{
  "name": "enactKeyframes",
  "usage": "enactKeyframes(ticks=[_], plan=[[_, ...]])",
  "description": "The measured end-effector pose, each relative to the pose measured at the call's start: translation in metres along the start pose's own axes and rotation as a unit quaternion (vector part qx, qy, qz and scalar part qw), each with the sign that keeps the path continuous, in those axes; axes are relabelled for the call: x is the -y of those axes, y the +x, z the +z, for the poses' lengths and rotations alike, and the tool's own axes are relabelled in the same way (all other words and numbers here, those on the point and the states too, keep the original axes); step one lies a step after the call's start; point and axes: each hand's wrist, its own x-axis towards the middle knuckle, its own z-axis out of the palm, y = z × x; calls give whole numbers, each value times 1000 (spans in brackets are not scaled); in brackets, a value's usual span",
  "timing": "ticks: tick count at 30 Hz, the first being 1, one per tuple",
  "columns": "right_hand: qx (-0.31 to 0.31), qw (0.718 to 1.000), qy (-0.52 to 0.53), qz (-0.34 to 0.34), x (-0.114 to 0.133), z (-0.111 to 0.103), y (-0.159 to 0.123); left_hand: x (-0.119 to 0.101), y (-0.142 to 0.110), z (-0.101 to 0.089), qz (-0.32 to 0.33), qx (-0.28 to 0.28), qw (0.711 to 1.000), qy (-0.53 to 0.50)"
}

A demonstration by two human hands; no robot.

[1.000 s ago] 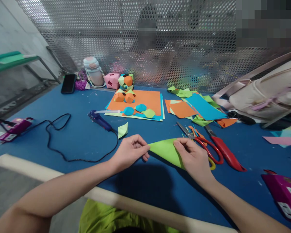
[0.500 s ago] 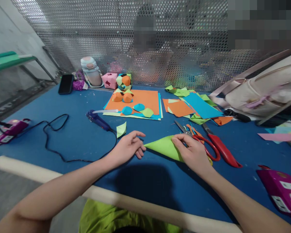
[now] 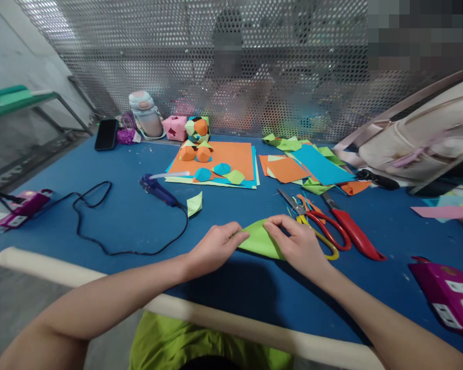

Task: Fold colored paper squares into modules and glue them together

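Note:
A folded light-green paper [image 3: 259, 240] lies on the blue table [image 3: 131, 216] in front of me. My left hand [image 3: 216, 246] rests on its left tip, fingers curled down onto it. My right hand [image 3: 297, 244] covers its right part, with the fingertips pinching the upper edge. Both hands press the paper flat against the table, and part of the sheet is hidden under them.
Red-handled scissors [image 3: 324, 226] and a red cutter [image 3: 353, 234] lie just right of my hands. A blue glue gun [image 3: 158, 190] with a black cord sits left of centre, beside a small green paper piece [image 3: 195, 204]. Coloured sheets and folded paper shapes [image 3: 219, 162] lie behind. A pale backpack [image 3: 420, 144] lies at right.
My left hand let go of the paper's tip, opened, then came back down onto it. Both hands moved closer together and the green paper looks shorter, more folded.

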Motion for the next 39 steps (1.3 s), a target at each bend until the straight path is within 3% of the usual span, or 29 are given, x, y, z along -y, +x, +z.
enactKeyframes(ticks=[8, 10, 12, 14, 17, 21, 29, 35, 39], plan=[[-1, 1000, 6, 13, -2, -10, 5, -3, -4, -18, -27, 58, 996, -57], [4, 1000, 15, 24, -2, -12, 5, -2, -2, -23, -39, 41, 996, -62], [17, 999, 27, 29, 0, -11, 5, -3, 1, -26, -38, -12, 996, -74], [38, 999, 34, 17, 3, -8, 4, -6, 4, -24, -31, -43, 993, -102], [66, 997, 31, -17, 6, -1, -1, -11, 5, -14, -30, -7, 993, -113], [76, 996, 30, -37, 11, 4, -5, -13, 0, -1, -22, 15, 999, -46], [93, 994, 62, -6, 15, 0, -2, -10, -5, -1, 13, 4, 1000, -3], [107, 992, 63, -31, 12, 1, -4, -8, -2, 0, 11, 27, 999, -16], [124, 986, 113, 17, 10, -1, -1, -8, -3, -1, 37, 5, 999, 10]])
